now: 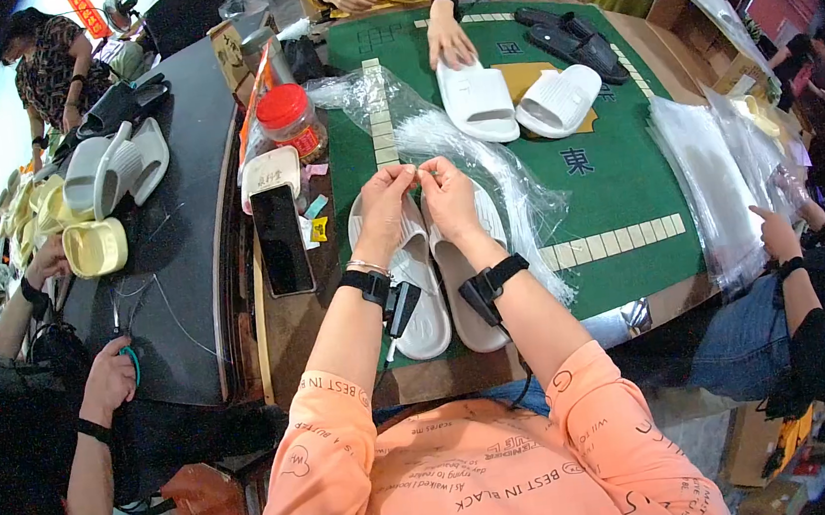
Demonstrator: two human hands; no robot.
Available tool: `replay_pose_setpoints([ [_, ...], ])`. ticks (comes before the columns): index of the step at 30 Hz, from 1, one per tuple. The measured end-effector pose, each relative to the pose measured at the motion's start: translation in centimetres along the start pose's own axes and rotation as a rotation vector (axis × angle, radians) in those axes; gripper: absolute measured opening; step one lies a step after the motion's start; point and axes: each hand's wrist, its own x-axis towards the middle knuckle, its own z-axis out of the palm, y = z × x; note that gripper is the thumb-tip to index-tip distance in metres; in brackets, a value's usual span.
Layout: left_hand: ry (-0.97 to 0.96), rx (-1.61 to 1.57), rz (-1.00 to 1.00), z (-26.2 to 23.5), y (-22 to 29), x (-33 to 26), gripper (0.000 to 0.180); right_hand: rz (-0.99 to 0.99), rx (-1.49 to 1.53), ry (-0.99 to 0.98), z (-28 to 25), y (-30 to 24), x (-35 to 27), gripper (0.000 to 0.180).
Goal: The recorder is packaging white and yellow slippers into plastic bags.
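Observation:
A pair of pale grey slide slippers lies side by side in front of me, toes away: the left slipper (420, 322) and the right slipper (477, 323). Over their straps, my left hand (385, 212) and my right hand (451, 203) meet with thumbs and fingers pinched together. Whatever is between the fingertips is too small to make out. Just right of my right hand, a bundle of thin clear plastic strands (518, 211) lies on its clear wrapping. Beyond it, a co-worker's hand (452, 46) touches a white slipper (480, 108), beside another white slipper (560, 104).
Black slippers (573, 44) lie far right on the green mat (630, 225). A black phone (281, 241) and a red-lidded jar (287, 120) stand left. Clear plastic bags (712, 186) are stacked right. On the dark left table (179, 232), a person holds scissors (130, 360) near yellow slippers (96, 248).

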Motion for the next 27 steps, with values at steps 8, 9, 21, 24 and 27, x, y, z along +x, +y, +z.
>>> replay_pose_setpoints([
  [8, -0.001, -0.010, 0.004, -0.2, -0.1, 0.1, 0.010, 0.023, -0.054, -0.042, -0.2, -0.5, 0.0, 0.010],
  [9, -0.012, -0.011, 0.005, -0.3, -0.1, 0.1, 0.010, 0.034, -0.072, -0.047, -0.2, -0.7, -0.1, 0.010],
  [21, -0.035, 0.009, 0.017, -0.2, -0.5, 0.0, 0.008, -0.004, -0.035, -0.010, 0.4, 0.2, 0.3, 0.013],
  [24, -0.021, -0.051, 0.048, -0.1, -0.7, 0.1, 0.009, -0.039, -0.008, -0.003, 0.4, 0.2, 0.3, 0.014],
  [27, -0.001, -0.089, 0.052, -0.9, -1.0, 0.3, 0.011, 0.023, -0.055, -0.047, 0.7, -0.1, 0.2, 0.014],
])
